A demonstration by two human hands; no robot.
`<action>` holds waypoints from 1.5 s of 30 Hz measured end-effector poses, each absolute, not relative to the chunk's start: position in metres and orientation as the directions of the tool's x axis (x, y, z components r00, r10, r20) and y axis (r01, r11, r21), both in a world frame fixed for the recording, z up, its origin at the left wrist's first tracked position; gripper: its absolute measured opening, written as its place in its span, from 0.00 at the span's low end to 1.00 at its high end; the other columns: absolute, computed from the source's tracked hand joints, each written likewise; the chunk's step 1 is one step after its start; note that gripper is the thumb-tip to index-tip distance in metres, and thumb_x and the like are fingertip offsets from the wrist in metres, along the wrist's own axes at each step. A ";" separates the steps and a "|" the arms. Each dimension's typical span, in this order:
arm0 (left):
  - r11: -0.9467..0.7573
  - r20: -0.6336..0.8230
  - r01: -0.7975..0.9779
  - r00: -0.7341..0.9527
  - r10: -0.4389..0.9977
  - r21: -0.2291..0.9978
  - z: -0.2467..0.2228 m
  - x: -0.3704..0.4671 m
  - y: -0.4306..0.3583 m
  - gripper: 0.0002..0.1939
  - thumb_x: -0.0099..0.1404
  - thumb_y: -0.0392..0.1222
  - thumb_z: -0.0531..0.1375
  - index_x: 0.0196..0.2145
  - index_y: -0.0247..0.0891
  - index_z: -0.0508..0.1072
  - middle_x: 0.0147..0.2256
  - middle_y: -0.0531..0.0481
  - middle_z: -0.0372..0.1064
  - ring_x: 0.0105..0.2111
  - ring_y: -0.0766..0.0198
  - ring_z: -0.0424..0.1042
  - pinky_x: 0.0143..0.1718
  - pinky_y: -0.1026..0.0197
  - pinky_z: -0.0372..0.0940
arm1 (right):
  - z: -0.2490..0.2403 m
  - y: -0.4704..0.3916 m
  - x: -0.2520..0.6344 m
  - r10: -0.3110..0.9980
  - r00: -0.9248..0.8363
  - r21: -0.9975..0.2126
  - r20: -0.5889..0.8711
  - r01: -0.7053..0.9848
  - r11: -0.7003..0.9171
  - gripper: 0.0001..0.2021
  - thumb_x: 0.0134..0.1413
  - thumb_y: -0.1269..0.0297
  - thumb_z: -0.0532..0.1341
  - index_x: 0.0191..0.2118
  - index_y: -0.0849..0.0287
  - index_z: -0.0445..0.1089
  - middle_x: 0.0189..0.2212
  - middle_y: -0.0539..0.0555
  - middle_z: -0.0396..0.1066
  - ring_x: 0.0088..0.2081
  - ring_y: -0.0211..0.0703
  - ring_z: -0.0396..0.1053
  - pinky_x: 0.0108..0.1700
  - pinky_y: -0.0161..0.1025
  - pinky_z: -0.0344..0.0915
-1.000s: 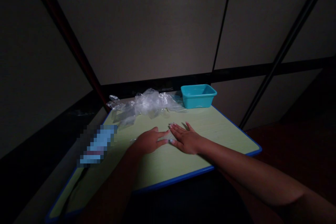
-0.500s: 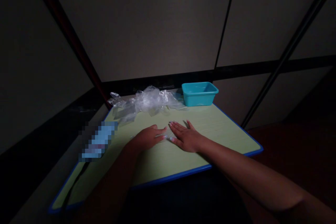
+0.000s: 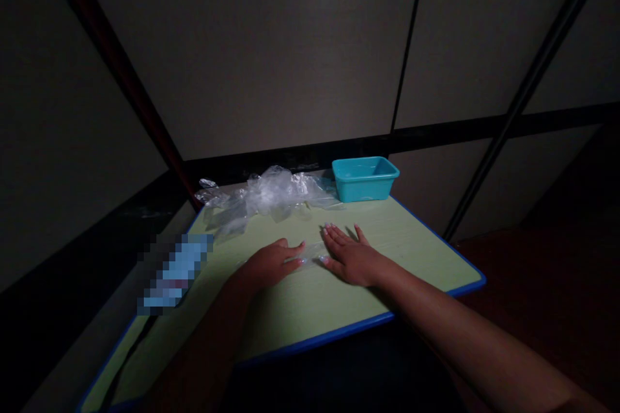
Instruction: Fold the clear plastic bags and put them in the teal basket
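Note:
A thin clear plastic piece point(image 3: 312, 254) lies flat on the green tabletop point(image 3: 310, 316), partly covered by both hands. My left hand point(image 3: 275, 261) rests on its left part, thumb and a finger stretched out to the right, the other fingers hard to see. My right hand point(image 3: 351, 258) is palm down over its right side, fingers spread. A small gap separates the two hands. Behind them, crumpled clear plastic bags point(image 3: 274, 193) are heaped along the back of the table.
A turquoise rectangular basket point(image 3: 365, 187) stands at the back right, beside the plastic heap. A blurred-out blue object point(image 3: 177, 274) with a dark cord lies at the left edge. Cabinet panels rise behind the table.
My right hand has slid a little to the right, widening the gap between the hands and showing more of the plastic. The view has shifted slightly.

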State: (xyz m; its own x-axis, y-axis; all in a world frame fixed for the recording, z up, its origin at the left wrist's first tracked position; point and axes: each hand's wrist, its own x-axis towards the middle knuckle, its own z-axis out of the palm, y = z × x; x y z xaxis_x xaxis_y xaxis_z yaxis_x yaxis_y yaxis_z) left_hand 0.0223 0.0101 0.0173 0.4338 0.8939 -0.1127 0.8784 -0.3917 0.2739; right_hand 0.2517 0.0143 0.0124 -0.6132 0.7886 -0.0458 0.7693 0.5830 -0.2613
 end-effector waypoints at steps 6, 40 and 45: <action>-0.424 -0.114 0.868 0.463 0.879 0.259 0.016 0.021 0.011 0.25 0.66 0.51 0.47 0.58 0.43 0.62 0.35 0.49 0.63 0.35 0.61 0.64 0.40 0.63 0.58 | 0.008 0.012 0.239 0.669 -0.742 -0.281 0.031 0.636 0.718 0.32 0.61 0.46 0.38 0.66 0.57 0.36 0.65 0.58 0.37 0.65 0.49 0.36 0.59 0.60 0.17; -0.420 -0.102 0.871 0.456 0.884 0.254 0.013 0.021 0.012 0.27 0.65 0.52 0.48 0.60 0.44 0.59 0.37 0.48 0.63 0.35 0.61 0.65 0.40 0.63 0.58 | 0.010 0.016 0.237 0.705 -0.709 -0.274 0.017 0.674 0.686 0.31 0.62 0.48 0.37 0.66 0.56 0.36 0.65 0.58 0.38 0.65 0.48 0.37 0.58 0.61 0.16; -0.417 -0.103 0.874 0.452 0.886 0.250 0.013 0.022 0.012 0.27 0.65 0.51 0.48 0.60 0.45 0.59 0.37 0.48 0.63 0.35 0.62 0.65 0.42 0.63 0.58 | 0.011 0.020 0.249 0.753 -0.656 -0.280 -0.059 0.735 0.618 0.31 0.61 0.47 0.38 0.66 0.56 0.35 0.65 0.57 0.36 0.65 0.49 0.35 0.58 0.64 0.19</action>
